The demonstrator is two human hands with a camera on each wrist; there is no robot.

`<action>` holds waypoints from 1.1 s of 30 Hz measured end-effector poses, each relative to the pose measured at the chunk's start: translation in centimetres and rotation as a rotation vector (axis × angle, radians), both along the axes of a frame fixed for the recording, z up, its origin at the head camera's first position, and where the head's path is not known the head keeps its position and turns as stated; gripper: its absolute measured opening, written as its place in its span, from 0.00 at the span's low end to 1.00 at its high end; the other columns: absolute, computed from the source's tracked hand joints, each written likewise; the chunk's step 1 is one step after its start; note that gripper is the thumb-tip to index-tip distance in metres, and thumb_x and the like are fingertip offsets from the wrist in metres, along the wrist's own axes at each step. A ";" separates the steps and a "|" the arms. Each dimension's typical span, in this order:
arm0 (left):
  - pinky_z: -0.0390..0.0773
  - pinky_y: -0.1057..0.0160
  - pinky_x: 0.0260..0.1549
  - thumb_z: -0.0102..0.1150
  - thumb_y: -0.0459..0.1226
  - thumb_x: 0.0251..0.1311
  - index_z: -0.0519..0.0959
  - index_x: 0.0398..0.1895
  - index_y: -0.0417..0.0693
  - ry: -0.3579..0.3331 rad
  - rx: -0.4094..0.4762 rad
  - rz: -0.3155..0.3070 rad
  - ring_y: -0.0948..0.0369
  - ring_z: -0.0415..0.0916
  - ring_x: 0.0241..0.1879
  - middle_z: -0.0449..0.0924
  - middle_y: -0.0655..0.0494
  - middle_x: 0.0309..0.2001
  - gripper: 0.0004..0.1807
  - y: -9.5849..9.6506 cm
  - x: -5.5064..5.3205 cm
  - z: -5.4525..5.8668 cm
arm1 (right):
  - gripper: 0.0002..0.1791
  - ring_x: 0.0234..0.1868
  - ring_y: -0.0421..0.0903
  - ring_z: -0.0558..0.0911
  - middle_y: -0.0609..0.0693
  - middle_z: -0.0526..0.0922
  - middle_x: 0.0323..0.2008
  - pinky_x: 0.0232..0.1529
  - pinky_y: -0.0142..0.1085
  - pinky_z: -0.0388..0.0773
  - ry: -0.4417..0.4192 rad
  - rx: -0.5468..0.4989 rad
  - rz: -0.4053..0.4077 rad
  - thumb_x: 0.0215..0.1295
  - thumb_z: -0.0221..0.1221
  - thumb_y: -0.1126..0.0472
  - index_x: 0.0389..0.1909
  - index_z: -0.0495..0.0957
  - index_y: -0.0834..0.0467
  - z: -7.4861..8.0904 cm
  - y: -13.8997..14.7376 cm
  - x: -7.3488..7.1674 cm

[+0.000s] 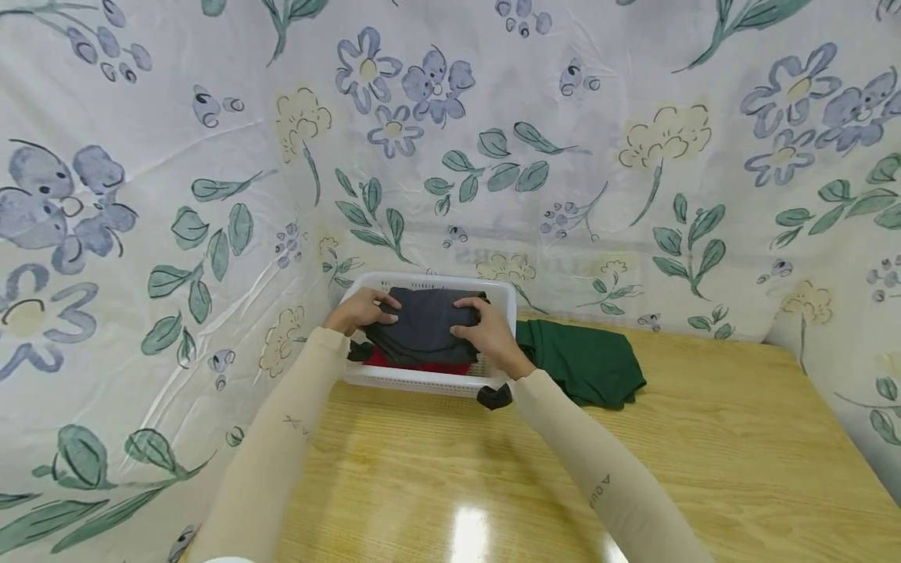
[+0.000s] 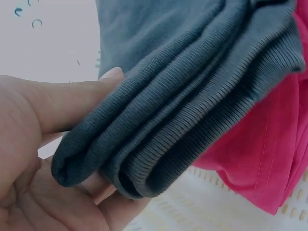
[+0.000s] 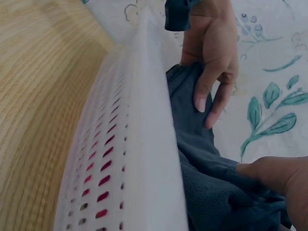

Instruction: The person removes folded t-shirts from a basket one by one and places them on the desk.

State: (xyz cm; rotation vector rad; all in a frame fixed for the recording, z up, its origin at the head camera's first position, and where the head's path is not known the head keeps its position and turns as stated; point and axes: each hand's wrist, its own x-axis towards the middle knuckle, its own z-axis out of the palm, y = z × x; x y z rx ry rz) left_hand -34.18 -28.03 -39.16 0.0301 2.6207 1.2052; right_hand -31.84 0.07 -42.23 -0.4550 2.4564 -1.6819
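A folded dark grey garment (image 1: 425, 322) with ribbed edges is held between both hands, inside the white perforated basket (image 1: 404, 381). My left hand (image 1: 360, 310) pinches its left end, thumb above and fingers beneath; the left wrist view shows the stacked ribbed layers (image 2: 159, 120) in that grip. At the opposite end, my right hand (image 1: 493, 332) grips the cloth, with its thumb on top in the right wrist view; its other fingers are mostly hidden there. A red garment (image 1: 415, 363) lies under the grey one on the basket's floor, appearing pink in the left wrist view.
A folded dark green garment (image 1: 584, 363) lies on the wooden table (image 1: 718, 438), just right of the basket. Flower-printed sheeting (image 1: 563, 195) rises behind and to the left, close to the basket. The basket's raised rim (image 3: 156, 120) stands between the garment and the table.
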 end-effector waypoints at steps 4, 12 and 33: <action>0.75 0.58 0.49 0.62 0.32 0.71 0.78 0.64 0.36 0.021 -0.001 -0.018 0.46 0.70 0.60 0.60 0.35 0.74 0.21 0.2 0.1 0.3 | 0.26 0.67 0.55 0.74 0.56 0.71 0.70 0.58 0.49 0.79 0.011 -0.025 0.019 0.68 0.68 0.62 0.67 0.77 0.51 0.5 0.8 -0.1; 0.79 0.61 0.40 0.60 0.34 0.73 0.76 0.68 0.40 -0.006 0.073 -0.015 0.49 0.77 0.53 0.58 0.36 0.76 0.22 0.0 0.3 0.6 | 0.25 0.60 0.54 0.80 0.57 0.74 0.64 0.52 0.47 0.82 -0.019 -0.056 0.017 0.69 0.68 0.61 0.66 0.77 0.47 1.0 2.0 -0.4; 0.76 0.57 0.53 0.64 0.34 0.70 0.78 0.67 0.43 0.058 0.207 -0.065 0.49 0.72 0.61 0.64 0.42 0.73 0.23 2.8 1.3 1.5 | 0.28 0.60 0.55 0.80 0.58 0.76 0.63 0.54 0.50 0.81 0.002 -0.009 0.007 0.69 0.68 0.56 0.68 0.75 0.41 2.4 6.9 -0.1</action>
